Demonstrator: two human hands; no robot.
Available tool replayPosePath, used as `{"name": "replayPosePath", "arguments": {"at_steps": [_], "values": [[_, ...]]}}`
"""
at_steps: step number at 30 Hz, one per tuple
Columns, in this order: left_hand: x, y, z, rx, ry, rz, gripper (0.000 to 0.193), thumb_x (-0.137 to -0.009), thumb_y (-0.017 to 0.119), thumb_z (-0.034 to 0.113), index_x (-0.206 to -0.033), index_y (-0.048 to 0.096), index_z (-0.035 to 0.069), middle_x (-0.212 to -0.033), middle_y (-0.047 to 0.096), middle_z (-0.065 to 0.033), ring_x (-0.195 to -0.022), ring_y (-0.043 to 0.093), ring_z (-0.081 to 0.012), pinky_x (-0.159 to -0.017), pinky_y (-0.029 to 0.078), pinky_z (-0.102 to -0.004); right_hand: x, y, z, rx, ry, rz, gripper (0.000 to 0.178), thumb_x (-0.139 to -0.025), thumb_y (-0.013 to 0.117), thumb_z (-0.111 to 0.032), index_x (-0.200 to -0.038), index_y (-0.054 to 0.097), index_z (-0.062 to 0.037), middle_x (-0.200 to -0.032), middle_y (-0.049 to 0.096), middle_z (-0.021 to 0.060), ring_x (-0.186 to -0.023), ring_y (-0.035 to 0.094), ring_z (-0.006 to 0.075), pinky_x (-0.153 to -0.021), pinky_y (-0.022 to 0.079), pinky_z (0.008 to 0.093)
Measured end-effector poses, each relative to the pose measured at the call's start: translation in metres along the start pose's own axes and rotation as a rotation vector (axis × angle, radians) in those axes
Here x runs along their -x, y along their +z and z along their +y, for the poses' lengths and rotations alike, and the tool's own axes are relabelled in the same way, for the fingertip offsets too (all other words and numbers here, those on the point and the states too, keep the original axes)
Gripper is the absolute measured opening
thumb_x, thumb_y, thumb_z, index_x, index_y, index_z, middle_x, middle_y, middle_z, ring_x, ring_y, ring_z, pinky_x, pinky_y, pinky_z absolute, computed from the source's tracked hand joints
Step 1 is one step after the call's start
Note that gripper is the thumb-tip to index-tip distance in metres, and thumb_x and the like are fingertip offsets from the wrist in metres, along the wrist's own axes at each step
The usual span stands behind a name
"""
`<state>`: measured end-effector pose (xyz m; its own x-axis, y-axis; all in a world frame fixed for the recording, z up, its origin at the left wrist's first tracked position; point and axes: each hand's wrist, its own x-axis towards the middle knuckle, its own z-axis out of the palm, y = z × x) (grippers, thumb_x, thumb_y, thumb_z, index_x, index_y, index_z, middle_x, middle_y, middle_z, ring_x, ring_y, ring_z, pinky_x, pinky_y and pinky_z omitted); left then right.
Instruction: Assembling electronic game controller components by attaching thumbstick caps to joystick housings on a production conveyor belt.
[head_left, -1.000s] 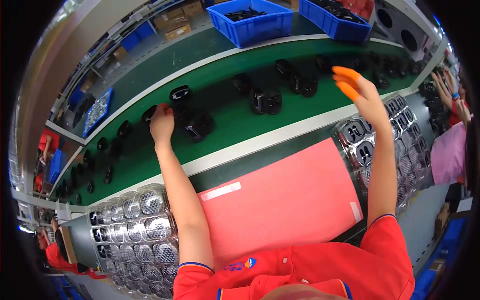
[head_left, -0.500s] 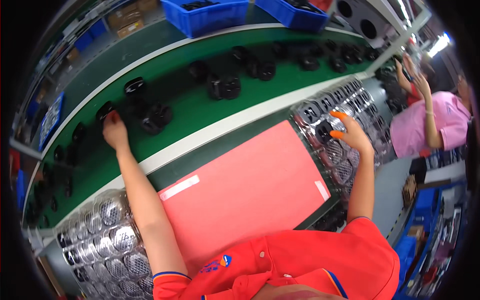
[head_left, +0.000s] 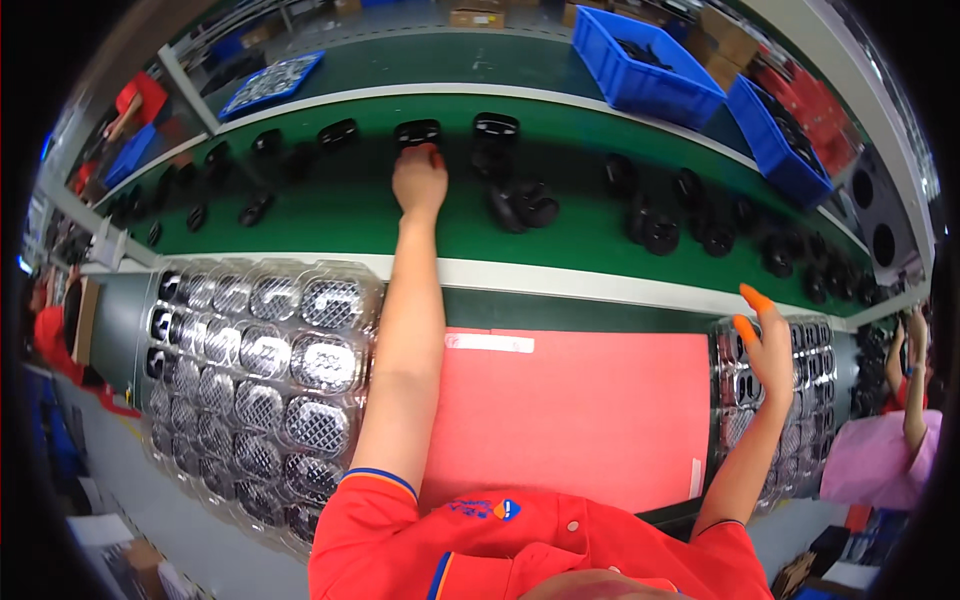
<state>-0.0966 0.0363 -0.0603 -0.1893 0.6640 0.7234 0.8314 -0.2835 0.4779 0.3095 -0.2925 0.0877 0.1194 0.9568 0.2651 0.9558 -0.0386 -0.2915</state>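
My left hand [head_left: 421, 181] reaches over the green conveyor belt [head_left: 335, 205]. Its fingers are closed at the near side of a small rounded black case [head_left: 417, 131]; their tips are partly hidden. A similar black case [head_left: 496, 126] lies just to the right, with black curved parts [head_left: 525, 206] nearer to me. My right hand [head_left: 769, 352], with orange finger covers, is open, thumb and fingers apart and holding nothing. It hovers over the clear plastic tray [head_left: 815, 365] on the right, which has black pieces in some pockets.
Left of my arm are stacked clear blister trays [head_left: 265, 345]. A pink mat [head_left: 580, 410] lies in front of me, beyond it the belt's white rail [head_left: 580, 284]. Blue bins [head_left: 650, 75] stand behind the belt. A person in pink [head_left: 875, 455] is at the far right.
My view has swung left, so the belt and trays appear further right. My left hand stays at a black case; my right hand stays open by the right tray.
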Motion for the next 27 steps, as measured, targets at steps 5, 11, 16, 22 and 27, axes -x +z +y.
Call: {"name": "replayPosePath", "arguments": {"at_steps": [5, 11, 16, 22, 27], "values": [[0.002, -0.003, 0.007, 0.187, -0.012, -0.092, 0.021, -0.075, 0.063, 0.021, -0.093, 0.064, 0.009, -0.092, 0.062, -0.0123, -0.088, 0.06, -0.0321, -0.075, 0.049, -0.0412, -0.085, 0.019, -0.104, -0.38, -0.384, 0.057, 0.035, -0.083, 0.058, -0.003, -0.117, 0.056, 0.0026, -0.107, 0.063, 0.0159, -0.1, 0.061, 0.0242, -0.089, 0.044, 0.0313], [0.012, 0.007, 0.025, 0.426, -0.06, -0.24, 0.025, -0.073, 0.068, 0.018, -0.095, 0.065, 0.007, -0.093, 0.065, -0.0122, -0.086, 0.063, -0.0301, -0.077, 0.05, -0.0374, -0.084, 0.015, -0.175, -1.828, -1.119, 0.012, 0.019, -0.086, 0.058, -0.017, -0.082, 0.063, 0.0004, -0.083, 0.063, 0.0131, -0.077, 0.063, 0.0234, -0.073, 0.05, 0.0319], [0.006, -0.001, 0.014, 0.37, -0.031, -0.201, 0.017, -0.075, 0.066, 0.014, -0.09, 0.066, 0.006, -0.085, 0.066, -0.0113, -0.075, 0.064, -0.0286, -0.068, 0.05, -0.0356, -0.056, -0.028, -0.172, -2.358, -1.352, -0.344, 0.023, -0.078, 0.055, -0.008, -0.065, 0.066, 0.0078, -0.059, 0.064, 0.0165, -0.043, 0.056, 0.0202, -0.04, 0.044, 0.031], [0.005, 0.009, 0.02, 0.342, 0.004, -0.249, 0.015, -0.077, 0.063, 0.013, -0.09, 0.066, 0.007, -0.084, 0.066, -0.0115, -0.076, 0.064, -0.0291, -0.068, 0.05, -0.0369, -0.066, -0.041, -0.166, -2.509, -1.684, -0.661, 0.025, -0.084, 0.055, -0.007, -0.062, 0.062, 0.0045, -0.054, 0.052, 0.0076, -0.047, 0.048, 0.0103, -0.042, 0.031, 0.0213], [-0.005, -0.004, 0.037, 0.164, 0.229, -0.234, 0.014, -0.078, 0.06, 0.012, -0.091, 0.065, 0.009, -0.093, 0.065, -0.0121, -0.087, 0.061, -0.0318, -0.076, 0.049, -0.0387, -0.056, -0.052, -0.148, -2.68, -1.515, -0.44, 0.023, -0.08, 0.056, -0.002, -0.058, 0.06, 0.0035, -0.054, 0.054, 0.0083, -0.044, 0.047, 0.0102, -0.041, 0.031, 0.0194]]}}
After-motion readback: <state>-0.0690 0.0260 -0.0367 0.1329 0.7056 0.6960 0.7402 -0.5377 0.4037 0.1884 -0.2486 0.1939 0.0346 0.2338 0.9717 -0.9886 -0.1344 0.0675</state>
